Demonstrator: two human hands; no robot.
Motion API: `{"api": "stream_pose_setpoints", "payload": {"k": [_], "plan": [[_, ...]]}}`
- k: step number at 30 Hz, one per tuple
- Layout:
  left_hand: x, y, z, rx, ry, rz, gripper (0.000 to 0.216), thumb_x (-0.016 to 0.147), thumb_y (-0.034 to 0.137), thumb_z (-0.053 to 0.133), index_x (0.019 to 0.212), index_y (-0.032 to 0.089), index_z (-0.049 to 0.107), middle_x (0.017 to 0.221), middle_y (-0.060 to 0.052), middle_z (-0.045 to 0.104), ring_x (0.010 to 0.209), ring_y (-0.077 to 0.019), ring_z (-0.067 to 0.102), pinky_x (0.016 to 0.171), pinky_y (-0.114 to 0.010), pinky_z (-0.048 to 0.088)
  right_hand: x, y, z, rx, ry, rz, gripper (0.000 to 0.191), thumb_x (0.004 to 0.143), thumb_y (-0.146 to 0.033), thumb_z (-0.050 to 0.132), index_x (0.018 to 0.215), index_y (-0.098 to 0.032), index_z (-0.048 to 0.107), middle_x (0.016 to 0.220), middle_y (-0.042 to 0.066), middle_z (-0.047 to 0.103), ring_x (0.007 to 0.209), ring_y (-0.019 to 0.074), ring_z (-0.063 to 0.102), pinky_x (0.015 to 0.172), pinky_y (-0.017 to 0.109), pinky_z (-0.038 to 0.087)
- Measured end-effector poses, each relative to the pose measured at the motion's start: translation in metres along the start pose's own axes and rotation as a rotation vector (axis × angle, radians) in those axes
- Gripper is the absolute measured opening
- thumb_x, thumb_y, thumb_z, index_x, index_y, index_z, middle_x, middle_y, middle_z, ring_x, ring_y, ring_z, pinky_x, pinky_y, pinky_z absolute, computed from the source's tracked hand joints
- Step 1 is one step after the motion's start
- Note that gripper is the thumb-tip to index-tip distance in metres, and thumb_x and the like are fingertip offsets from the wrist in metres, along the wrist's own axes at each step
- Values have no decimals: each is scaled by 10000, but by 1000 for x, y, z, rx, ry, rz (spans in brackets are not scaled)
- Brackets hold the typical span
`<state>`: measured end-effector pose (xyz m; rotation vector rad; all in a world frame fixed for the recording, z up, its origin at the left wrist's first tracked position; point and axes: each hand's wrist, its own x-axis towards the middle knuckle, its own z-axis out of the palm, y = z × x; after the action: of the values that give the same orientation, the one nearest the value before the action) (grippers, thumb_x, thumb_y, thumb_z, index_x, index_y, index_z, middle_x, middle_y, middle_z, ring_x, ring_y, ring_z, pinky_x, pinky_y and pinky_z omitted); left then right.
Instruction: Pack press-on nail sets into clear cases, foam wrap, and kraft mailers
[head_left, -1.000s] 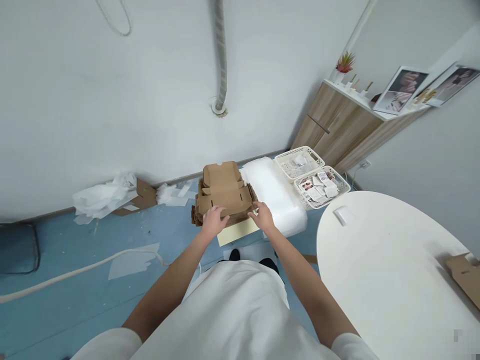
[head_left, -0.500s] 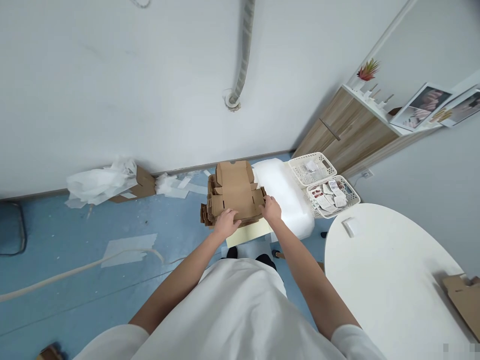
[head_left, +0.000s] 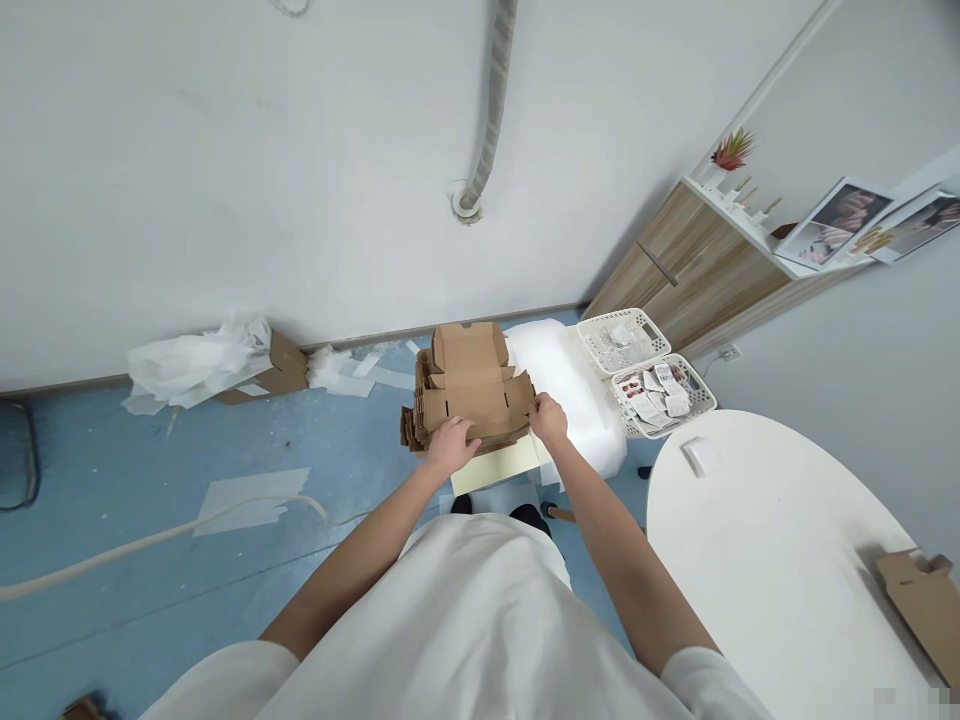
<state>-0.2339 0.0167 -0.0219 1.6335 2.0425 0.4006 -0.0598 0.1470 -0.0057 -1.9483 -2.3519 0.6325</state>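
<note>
A stack of flat brown cardboard box blanks (head_left: 466,385) sits on a pale yellow surface (head_left: 499,466) in front of me. My left hand (head_left: 452,446) rests on the near left edge of the stack, fingers curled over the top blank. My right hand (head_left: 549,417) grips the near right corner of the stack, fingers closed on the cardboard edge. Both arms reach forward from my white shirt.
A white bubble-wrap roll (head_left: 564,385) lies right of the stack, then two white baskets (head_left: 663,390) with small packets. A round white table (head_left: 780,560) with a cardboard piece (head_left: 919,600) is at right. Crumpled white paper (head_left: 196,362) and a cable (head_left: 150,540) lie on the blue floor.
My hands shifted slightly on the stack's near edge; the right hand moved from the top of the stack to its right corner. The view swung a little to the left.
</note>
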Motion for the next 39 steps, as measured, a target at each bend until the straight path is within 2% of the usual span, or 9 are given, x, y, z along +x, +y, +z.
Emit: {"api": "stream_pose_setpoints", "payload": {"k": [9, 24, 31, 39], "plan": [[-1, 1, -2, -7, -29, -14, 374, 780, 356, 490, 1102, 170, 535, 1111, -92, 548, 1021, -234, 522, 799, -313, 420, -2, 3, 1, 35, 7, -4, 100, 823, -239, 406, 877, -209, 485, 867, 42, 603, 761, 161, 552, 588, 245, 343], [-1, -3, -1, -39, -18, 6, 373, 783, 352, 492, 1102, 165, 537, 1117, -96, 551, 1021, -234, 529, 805, -314, 429, -5, -1, 0, 44, 6, 20, 156, 831, -242, 411, 950, -204, 504, 934, 52, 611, 840, 170, 563, 648, 255, 379], [0, 0, -4, -13, -46, -14, 372, 793, 351, 480, 1114, 171, 531, 1130, -93, 547, 1012, -231, 536, 799, -312, 428, -7, -5, -2, 62, -4, 27, 150, 830, -252, 422, 938, -201, 513, 888, 53, 625, 817, 170, 571, 633, 248, 380], [1, -3, -2, 9, -39, -3, 371, 794, 366, 476, 1101, 165, 533, 1110, -93, 552, 998, -233, 536, 782, -315, 430, -6, -9, -4, 214, -2, 36, 144, 830, -276, 390, 911, -200, 483, 862, 54, 625, 809, 176, 578, 666, 254, 404]]}}
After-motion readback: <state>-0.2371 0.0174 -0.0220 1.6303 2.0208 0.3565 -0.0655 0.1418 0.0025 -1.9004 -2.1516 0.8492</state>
